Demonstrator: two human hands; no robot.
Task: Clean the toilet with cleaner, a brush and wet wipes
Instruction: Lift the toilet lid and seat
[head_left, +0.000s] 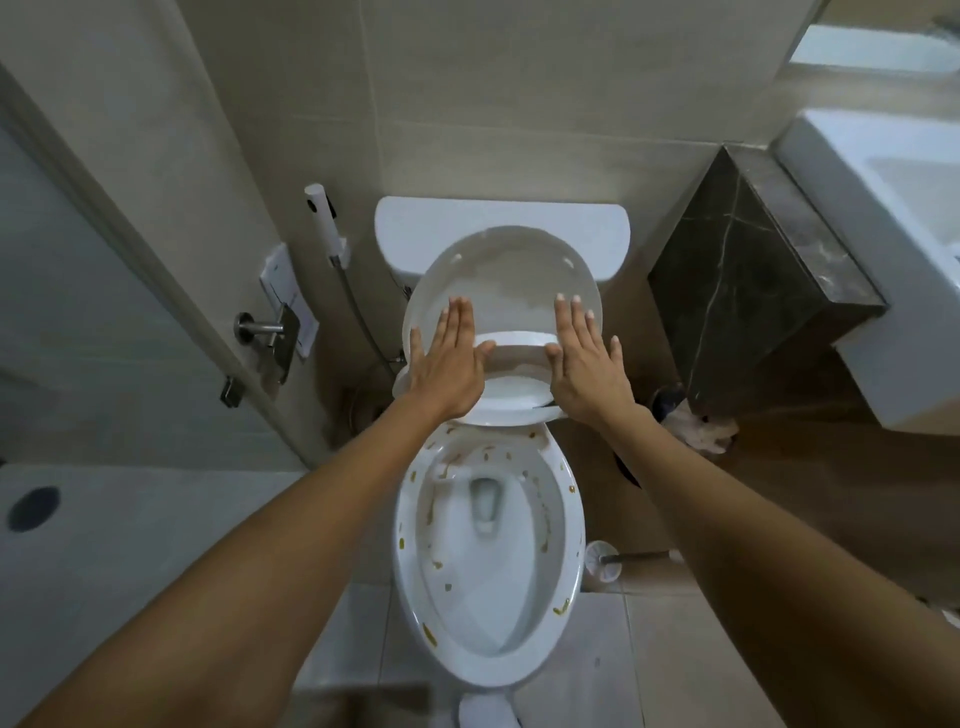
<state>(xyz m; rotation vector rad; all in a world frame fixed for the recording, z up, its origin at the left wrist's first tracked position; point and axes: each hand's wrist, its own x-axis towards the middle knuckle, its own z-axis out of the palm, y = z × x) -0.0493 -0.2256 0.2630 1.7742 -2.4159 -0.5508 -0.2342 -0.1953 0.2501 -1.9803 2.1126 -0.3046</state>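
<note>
White seat (511, 374) raised; flat hands, left (449, 371), right (589, 376), on edges.

This is a small bathroom, most likely in a home or flat. A white toilet (488, 545) with its cistern (498, 218) stands against a beige tiled wall (519, 104), and a bidet sprayer (324, 221) on a hose hangs beside it. To the right a white basin (893, 218) sits on a dark marble counter (753, 270). A toilet brush (605, 561) stands on the tiled floor (691, 665) near the bowl. On the left is what looks like a frosted glass door (93, 312) with a steel handle (260, 328), and a floor drain (34, 508) beyond it, perhaps a shower.
</note>
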